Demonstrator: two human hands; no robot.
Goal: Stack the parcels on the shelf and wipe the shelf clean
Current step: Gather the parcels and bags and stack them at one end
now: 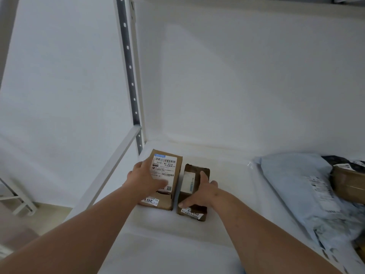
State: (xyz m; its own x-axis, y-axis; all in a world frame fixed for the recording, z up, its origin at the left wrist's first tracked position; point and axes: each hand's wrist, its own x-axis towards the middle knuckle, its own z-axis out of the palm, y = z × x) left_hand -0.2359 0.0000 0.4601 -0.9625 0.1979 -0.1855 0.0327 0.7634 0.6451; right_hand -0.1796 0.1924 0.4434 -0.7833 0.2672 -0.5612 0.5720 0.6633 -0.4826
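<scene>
The left hand (145, 177) grips a larger labelled parcel (162, 181) while the right hand (201, 191) clasps a smaller brown parcel (193, 194), side by side on the white shelf (177, 244), well apart from grey mailer bags (296, 186).

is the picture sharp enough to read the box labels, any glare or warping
Head view: soft, flat light, no glare; big print on the larger box's label is partly legible, the smaller box's label is blurred; the shelf upright leans and bows from wide-angle distortion.
</scene>
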